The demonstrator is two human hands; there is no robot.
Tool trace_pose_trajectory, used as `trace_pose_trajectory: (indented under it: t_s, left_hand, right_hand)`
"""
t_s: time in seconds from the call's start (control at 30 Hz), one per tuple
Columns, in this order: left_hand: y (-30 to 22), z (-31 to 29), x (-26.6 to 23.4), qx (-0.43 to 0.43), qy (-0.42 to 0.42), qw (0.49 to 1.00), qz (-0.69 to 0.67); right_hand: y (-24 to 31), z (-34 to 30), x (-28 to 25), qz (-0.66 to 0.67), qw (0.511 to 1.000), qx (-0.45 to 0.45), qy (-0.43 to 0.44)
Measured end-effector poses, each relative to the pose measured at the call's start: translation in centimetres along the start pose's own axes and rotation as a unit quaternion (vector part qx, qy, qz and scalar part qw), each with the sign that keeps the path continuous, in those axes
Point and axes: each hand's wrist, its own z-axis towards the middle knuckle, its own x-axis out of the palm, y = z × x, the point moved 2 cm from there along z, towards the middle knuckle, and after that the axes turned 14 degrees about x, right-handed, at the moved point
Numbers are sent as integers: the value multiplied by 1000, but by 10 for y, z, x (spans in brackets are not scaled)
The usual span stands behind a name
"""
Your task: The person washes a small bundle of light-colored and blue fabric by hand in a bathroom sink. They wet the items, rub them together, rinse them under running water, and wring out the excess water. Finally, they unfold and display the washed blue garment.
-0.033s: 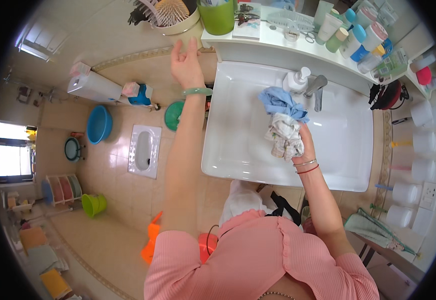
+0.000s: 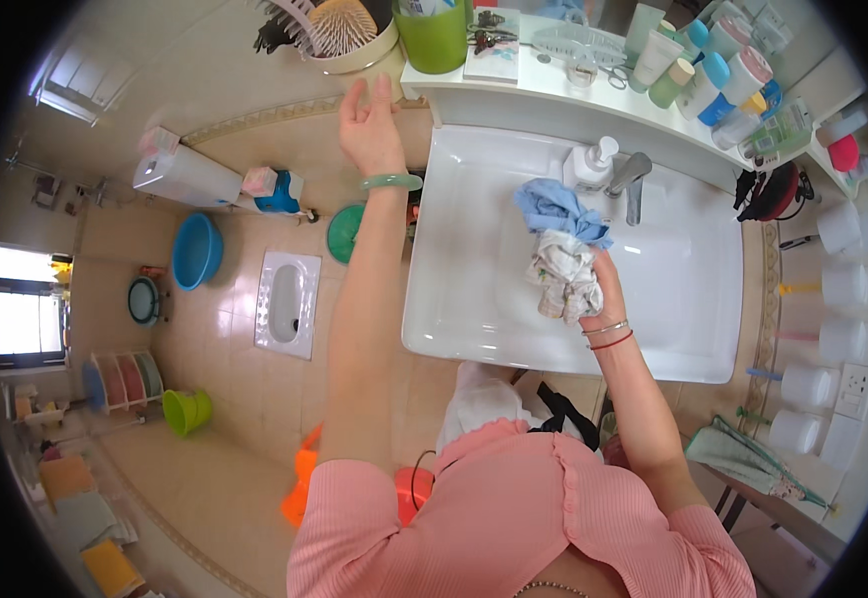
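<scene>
Over the white sink (image 2: 474, 309), my right hand (image 2: 609, 289) holds a bunched white cloth (image 2: 566, 269) with faint prints. A crumpled light blue cloth (image 2: 558, 207) sits against its far side, close to the white pump bottle (image 2: 589, 164) and the metal faucet (image 2: 631, 177). My left hand (image 2: 371, 132) is raised beyond the sink's left edge with its fingers apart and nothing in it. It is nearest the round holder (image 2: 359, 55) with hairbrushes and the green cup (image 2: 432, 40). A green bangle (image 2: 391, 182) circles my left wrist.
A white shelf (image 2: 554, 95) behind the sink bears bottles, tubes and small scissors. White cups (image 2: 809, 384) hang along the right wall. On the left floor are a squat toilet (image 2: 288, 299), a blue basin (image 2: 198, 249) and a green bucket (image 2: 187, 411).
</scene>
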Motion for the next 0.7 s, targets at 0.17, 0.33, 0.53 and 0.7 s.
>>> trace_pose_trajectory:
  t_s: [0.17, 0.33, 0.53, 0.7]
  left_hand:
    - [17, 9, -8, -4, 85, 996, 0]
    - [23, -32, -61, 24, 205, 976, 72]
    - [101, -55, -195, -20, 286, 899, 331]
    - [162, -39, -314, 70, 251, 762, 593]
  right_hand:
    - [-10, 10, 2, 1, 1000, 11, 0]
    - [-15, 18, 1, 15, 1000, 8, -24]
    - [-16, 26, -12, 15, 1000, 14, -22]
    - [-23, 32, -18, -1, 999, 13, -30]
